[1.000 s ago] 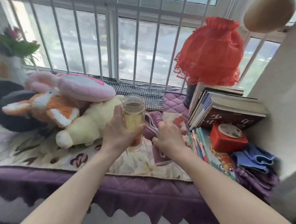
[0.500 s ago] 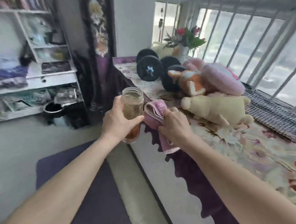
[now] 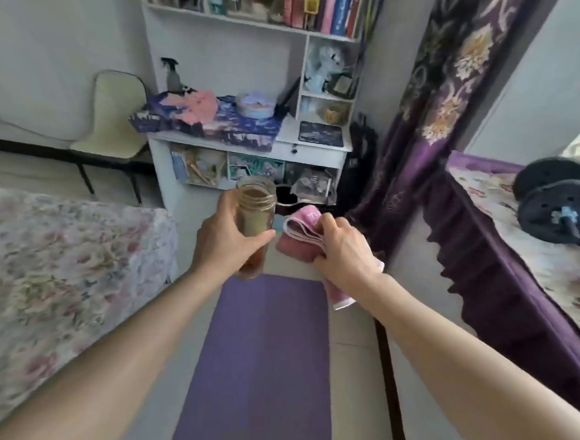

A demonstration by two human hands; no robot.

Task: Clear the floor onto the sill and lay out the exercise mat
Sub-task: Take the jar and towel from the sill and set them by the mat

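Flanking the flat purple exercise mat (image 3: 257,359) on the floor are a floral-covered bed (image 3: 56,277) and purple-skirted sill (image 3: 525,272) bearing black dumbbells (image 3: 558,204). Left hand (image 3: 225,245) wraps an open glass jar (image 3: 256,222); right hand (image 3: 342,250) clutches a folded pink towel (image 3: 300,236).

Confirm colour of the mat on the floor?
Plain purple exercise mat, head view.

Counts: 2 hands, left hand (image 3: 226,239) and right hand (image 3: 344,250). 1 glass jar (image 3: 256,218), 1 folded pink towel (image 3: 303,234). 1 purple exercise mat (image 3: 257,359) on the floor. 2 black dumbbell plates (image 3: 562,206) on the sill (image 3: 485,185). 1 cream chair (image 3: 113,118), 1 white shelf unit (image 3: 254,67), 1 floral bed cover (image 3: 55,270), 1 purple floral curtain (image 3: 444,88). Books on the top shelf too blurred to count.
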